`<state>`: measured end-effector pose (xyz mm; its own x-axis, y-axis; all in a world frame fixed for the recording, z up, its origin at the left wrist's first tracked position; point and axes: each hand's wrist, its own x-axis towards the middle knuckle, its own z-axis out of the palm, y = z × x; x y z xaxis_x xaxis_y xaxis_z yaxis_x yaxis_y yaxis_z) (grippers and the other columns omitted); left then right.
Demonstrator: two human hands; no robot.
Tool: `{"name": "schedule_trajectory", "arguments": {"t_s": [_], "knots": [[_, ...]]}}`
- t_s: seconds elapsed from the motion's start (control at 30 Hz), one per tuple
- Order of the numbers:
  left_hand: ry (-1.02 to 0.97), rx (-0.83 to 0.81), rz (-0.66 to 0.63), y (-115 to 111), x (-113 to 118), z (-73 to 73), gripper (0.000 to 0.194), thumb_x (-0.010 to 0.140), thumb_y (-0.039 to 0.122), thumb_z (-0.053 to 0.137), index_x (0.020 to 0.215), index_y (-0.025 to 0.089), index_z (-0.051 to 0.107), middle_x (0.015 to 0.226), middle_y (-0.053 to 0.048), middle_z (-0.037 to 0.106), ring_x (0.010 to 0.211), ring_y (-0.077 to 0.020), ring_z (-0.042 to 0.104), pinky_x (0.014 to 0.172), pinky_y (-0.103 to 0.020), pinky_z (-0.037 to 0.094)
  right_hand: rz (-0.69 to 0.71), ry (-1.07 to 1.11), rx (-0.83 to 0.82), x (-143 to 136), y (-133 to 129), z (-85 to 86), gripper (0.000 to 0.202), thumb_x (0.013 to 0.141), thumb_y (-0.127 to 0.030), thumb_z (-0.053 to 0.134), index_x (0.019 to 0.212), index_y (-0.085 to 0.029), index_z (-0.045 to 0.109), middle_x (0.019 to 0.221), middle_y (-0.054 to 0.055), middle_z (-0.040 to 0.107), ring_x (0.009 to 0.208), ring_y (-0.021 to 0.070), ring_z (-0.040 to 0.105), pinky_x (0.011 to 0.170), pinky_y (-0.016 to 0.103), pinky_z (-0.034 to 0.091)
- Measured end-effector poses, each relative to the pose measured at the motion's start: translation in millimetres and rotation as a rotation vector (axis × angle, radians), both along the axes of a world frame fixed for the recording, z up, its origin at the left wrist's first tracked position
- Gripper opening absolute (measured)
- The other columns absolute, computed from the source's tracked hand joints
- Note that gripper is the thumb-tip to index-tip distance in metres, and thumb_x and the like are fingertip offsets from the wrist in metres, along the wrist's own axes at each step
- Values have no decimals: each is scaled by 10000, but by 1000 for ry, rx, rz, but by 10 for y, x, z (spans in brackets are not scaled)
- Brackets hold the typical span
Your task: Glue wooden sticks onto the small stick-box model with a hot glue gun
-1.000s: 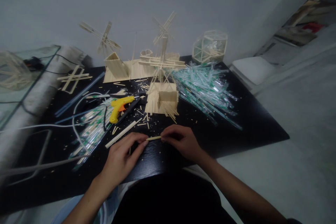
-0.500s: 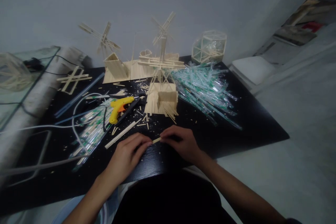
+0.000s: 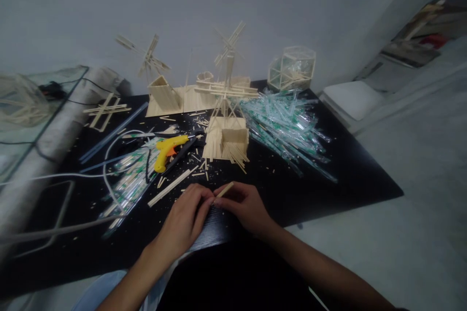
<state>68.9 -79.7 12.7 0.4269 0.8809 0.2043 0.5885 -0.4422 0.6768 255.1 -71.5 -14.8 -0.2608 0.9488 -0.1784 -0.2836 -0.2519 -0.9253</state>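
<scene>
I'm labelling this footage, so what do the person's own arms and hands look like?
The left grip and right grip are ungloved hands. The left forearm and right forearm are bare, with no markings visible; a dark sleeve edge barely shows at right.

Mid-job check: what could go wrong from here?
1. The short wooden stick at the fingertips of the left hand and right hand is thin, so it might slip or snap.
2. The loose sticks overhanging the front windmill model's base lie just beyond the hands; a forward reach could knock them.
3. The yellow glue gun lies among scraps; if hot, which I can't tell, its nozzle might touch them.
</scene>
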Motion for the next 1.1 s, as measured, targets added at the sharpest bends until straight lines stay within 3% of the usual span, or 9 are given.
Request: {"name": "schedule_trajectory", "arguments": {"t_s": [0.2,0.53,0.73,0.9,1.1], "knots": [[34,-3,12,-4,14,-62,93,1017,189,440,977,212,521,930,-38,584,822,-176,571,733,-302,492,-37,-54,59,-30,-13,32,187,722,-353,876,812,-216,785,795,9,773,756,180,715,777,310,570],[-16,-60,94,-56,93,-159,72,1026,220,404,975,223,454,898,-22,566,713,-153,579,660,-287,495,-47,-124,116,-40,-32,35,140,793,-334,818,860,-222,768,838,8,768,805,180,714,794,307,566],[-20,-100,255,-56,99,-93,111,1038,286,395,991,221,471,737,20,615,575,-147,610,557,-262,468,-33,-133,145,-17,-31,27,167,823,-367,798,872,-215,751,856,16,762,817,178,711,801,301,560],[-36,-20,364,-6,-23,16,161,1036,298,406,930,217,496,688,29,591,566,-136,579,570,-249,454,-45,-122,113,47,-44,-20,190,793,-380,827,851,-213,756,859,24,765,809,186,718,809,317,571],[18,47,361,38,-141,35,313,1037,302,411,740,222,471,569,44,491,481,-114,482,507,-241,373,-45,-73,57,91,-45,-8,167,780,-350,840,862,-222,769,849,18,769,793,183,723,818,336,576]]}}
